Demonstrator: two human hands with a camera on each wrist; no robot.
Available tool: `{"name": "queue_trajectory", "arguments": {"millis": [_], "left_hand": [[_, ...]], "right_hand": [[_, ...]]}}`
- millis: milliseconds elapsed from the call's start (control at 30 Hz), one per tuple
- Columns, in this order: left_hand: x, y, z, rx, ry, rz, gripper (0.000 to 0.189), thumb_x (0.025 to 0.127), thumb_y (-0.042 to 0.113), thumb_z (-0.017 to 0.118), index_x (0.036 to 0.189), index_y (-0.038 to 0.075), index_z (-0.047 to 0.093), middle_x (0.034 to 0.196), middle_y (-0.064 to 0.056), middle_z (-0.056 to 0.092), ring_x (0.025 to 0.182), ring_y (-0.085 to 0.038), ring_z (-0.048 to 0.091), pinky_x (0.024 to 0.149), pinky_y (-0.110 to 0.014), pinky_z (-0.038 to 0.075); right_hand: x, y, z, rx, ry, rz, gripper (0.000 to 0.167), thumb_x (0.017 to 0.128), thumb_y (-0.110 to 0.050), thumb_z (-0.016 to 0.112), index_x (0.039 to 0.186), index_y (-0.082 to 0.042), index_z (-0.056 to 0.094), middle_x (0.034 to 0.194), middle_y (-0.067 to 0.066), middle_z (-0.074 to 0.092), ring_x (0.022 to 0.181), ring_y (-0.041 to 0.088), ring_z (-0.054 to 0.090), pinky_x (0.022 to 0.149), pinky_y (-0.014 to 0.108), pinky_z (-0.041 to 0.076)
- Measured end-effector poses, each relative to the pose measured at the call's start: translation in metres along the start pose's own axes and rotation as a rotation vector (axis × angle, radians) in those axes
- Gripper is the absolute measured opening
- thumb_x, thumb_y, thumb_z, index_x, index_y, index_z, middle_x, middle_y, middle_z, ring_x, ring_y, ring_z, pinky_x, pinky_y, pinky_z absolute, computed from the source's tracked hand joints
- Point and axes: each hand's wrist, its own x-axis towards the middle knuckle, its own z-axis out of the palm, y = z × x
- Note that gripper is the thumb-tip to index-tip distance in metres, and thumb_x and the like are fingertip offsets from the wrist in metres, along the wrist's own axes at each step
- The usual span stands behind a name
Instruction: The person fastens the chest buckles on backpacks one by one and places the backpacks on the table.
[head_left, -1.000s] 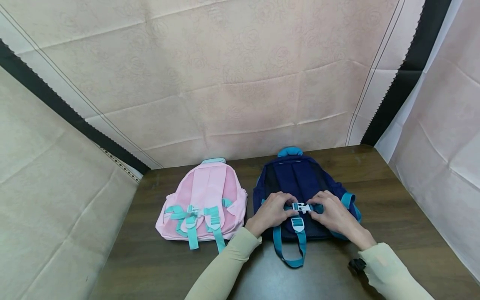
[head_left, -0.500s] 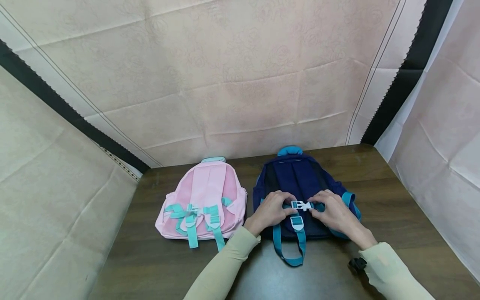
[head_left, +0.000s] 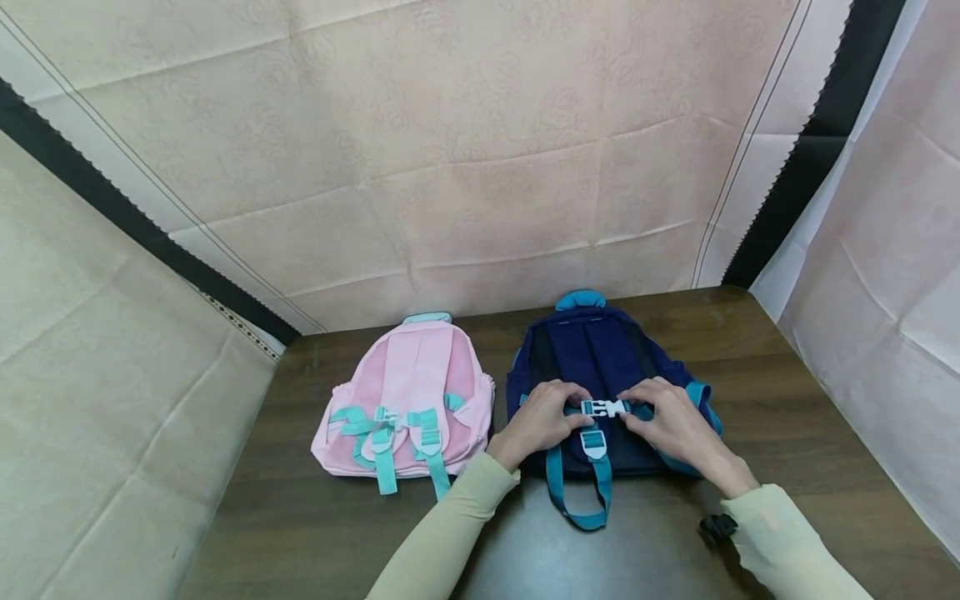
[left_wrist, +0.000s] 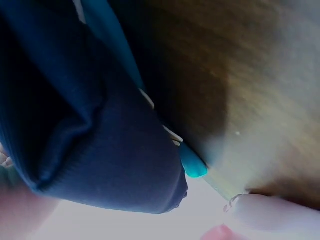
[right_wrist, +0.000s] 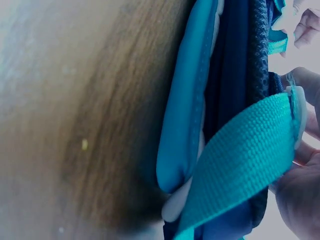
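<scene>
A navy backpack (head_left: 592, 350) lies straps-up on the table, with teal webbing and a white side-release buckle (head_left: 604, 408) across its front. My left hand (head_left: 543, 421) pinches the buckle's left end between thumb and fingers. At the other end my right hand (head_left: 671, 421) pinches it the same way. The buckle's two halves line up and meet between my fingertips. In the right wrist view, my right hand (right_wrist: 300, 195) shows at the edge behind a teal strap (right_wrist: 245, 150). The backpack's navy side (left_wrist: 130, 155) fills much of the left wrist view.
A pink backpack (head_left: 416, 358) with mint straps lies to the left of the navy one. Below the navy pack a loop of teal strap (head_left: 588, 521) hangs onto the brown wooden table (head_left: 330, 533). Pale fabric panels (head_left: 480, 167) stand around the table's back and sides.
My fingertips have spread slightly apart along the buckle, the right hand moving a little to the right, so more of the white buckle shows. The backpacks stay in place.
</scene>
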Motion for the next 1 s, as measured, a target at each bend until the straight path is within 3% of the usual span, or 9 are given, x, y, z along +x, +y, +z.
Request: {"name": "queue_trajectory", "arguments": {"millis": [267,533,1000], "left_hand": [[-0.0001,-0.0023,-0.0013,0.006,0.005,0.005,0.026,0.1,0.023,0.082,0.123,0.012,0.079,0.113,-0.003,0.078,0.1,-0.011,0.065,0.093,-0.023,0.055],[0.0021,-0.0039,0.0008,-0.007,0.018,0.043,0.025,0.099,0.023,0.082,0.121,0.011,0.08,0.11,-0.004,0.079,0.097,-0.011,0.067,0.086,-0.019,0.052],[0.0046,-0.0026,0.0022,-0.039,0.012,0.039,0.025,0.1,0.023,0.082,0.122,0.01,0.079,0.111,-0.004,0.079,0.1,-0.011,0.068,0.091,-0.023,0.054]], "right_hand": [[0.0007,-0.0028,0.0,0.008,0.014,0.023,0.024,0.09,-0.003,0.085,0.114,-0.004,0.083,0.108,0.01,0.081,0.1,0.025,0.067,0.082,0.032,0.053],[-0.0002,-0.0007,-0.0004,0.021,0.058,-0.004,0.023,0.088,-0.002,0.087,0.111,-0.006,0.083,0.106,0.008,0.081,0.098,0.026,0.07,0.08,0.035,0.056],[-0.0026,-0.0014,-0.0044,0.025,0.105,-0.037,0.026,0.086,0.0,0.088,0.111,-0.008,0.083,0.106,0.005,0.081,0.099,0.026,0.07,0.081,0.034,0.056]]}}
